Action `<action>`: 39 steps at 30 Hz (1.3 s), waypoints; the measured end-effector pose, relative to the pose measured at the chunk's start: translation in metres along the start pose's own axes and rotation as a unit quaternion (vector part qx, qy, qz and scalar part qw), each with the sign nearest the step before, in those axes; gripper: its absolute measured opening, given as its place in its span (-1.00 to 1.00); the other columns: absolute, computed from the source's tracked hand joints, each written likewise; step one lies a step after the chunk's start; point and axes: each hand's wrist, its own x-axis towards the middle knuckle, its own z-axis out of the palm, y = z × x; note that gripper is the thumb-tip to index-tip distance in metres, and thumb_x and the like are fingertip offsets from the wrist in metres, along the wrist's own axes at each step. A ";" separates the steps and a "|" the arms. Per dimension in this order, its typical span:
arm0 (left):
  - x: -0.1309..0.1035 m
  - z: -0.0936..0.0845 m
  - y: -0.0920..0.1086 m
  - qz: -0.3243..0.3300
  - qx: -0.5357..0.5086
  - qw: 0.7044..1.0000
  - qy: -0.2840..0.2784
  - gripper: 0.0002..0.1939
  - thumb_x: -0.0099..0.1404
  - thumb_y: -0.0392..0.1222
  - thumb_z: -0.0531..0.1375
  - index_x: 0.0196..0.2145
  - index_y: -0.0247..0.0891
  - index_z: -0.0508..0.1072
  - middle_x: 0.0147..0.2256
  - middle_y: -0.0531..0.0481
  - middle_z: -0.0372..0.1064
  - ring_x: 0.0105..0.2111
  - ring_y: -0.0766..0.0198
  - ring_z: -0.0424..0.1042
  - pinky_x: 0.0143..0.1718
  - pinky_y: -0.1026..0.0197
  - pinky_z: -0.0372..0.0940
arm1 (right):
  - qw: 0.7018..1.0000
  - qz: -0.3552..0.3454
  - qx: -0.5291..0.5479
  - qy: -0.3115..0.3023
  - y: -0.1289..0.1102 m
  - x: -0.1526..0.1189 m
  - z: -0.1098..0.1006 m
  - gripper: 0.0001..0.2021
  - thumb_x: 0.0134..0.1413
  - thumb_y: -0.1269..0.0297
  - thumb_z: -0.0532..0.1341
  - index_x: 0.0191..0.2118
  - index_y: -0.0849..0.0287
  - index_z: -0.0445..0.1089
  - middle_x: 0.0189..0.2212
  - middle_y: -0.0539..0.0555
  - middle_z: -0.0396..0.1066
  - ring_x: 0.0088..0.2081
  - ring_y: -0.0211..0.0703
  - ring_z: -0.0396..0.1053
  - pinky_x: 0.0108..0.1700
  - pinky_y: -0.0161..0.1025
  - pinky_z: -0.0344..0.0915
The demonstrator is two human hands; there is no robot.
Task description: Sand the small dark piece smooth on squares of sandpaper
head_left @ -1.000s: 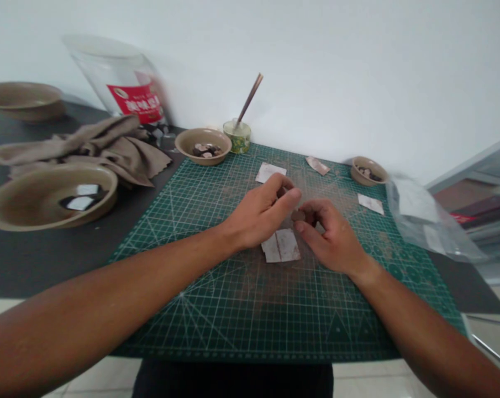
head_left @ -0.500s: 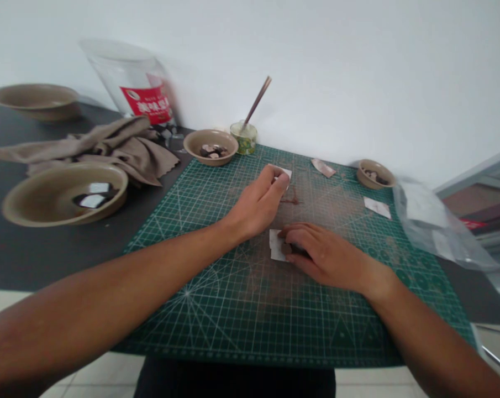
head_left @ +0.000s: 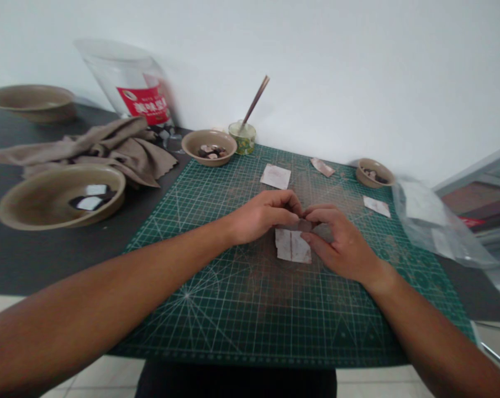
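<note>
1. Since the earlier frame, the left hand (head_left: 264, 216) has been drawn back from the thin white square sheet (head_left: 275, 176) near the upper middle, and the right hand (head_left: 347, 246) has been lifted off the white square pad with a brown line down its middle (head_left: 301, 249).
2. A small, round, dark brown piece (head_left: 305, 224) is held just above the centre of the frame's lower half, beside the pad's upper edge. It is pinched between the thumb and fingers of the right hand.
3. The left hand's thumb and fingers are brought together at the piece's other side; whether anything is gripped by them cannot be told.
4. The piece could be dropped if it is pinched only at its rim, since little of it seems to be covered by the fingertips.
5. The pad could be smudged or nudged askew by a low knuckle, as brown dust is spread over the green gridded cutting mat (head_left: 250, 309) around it.
6. At the upper middle, the green-and-yellow patterned cup (head_left: 245, 143) could be tipped if the mat is tugged, its weight perhaps being shifted by the slanting brown sticks (head_left: 256, 100).
</note>
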 end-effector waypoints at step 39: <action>-0.016 0.008 0.010 0.167 0.541 0.815 -0.125 -0.54 0.26 0.02 0.27 0.07 -0.17 0.43 -0.06 -0.14 0.39 -0.08 0.01 0.38 -0.01 0.00 0.24 | 0.984 0.010 0.073 0.163 -0.003 -0.003 0.005 -0.64 0.14 0.47 0.30 0.01 0.02 0.28 -0.05 0.10 0.36 -0.20 -0.17 0.39 -0.31 -0.19 0.36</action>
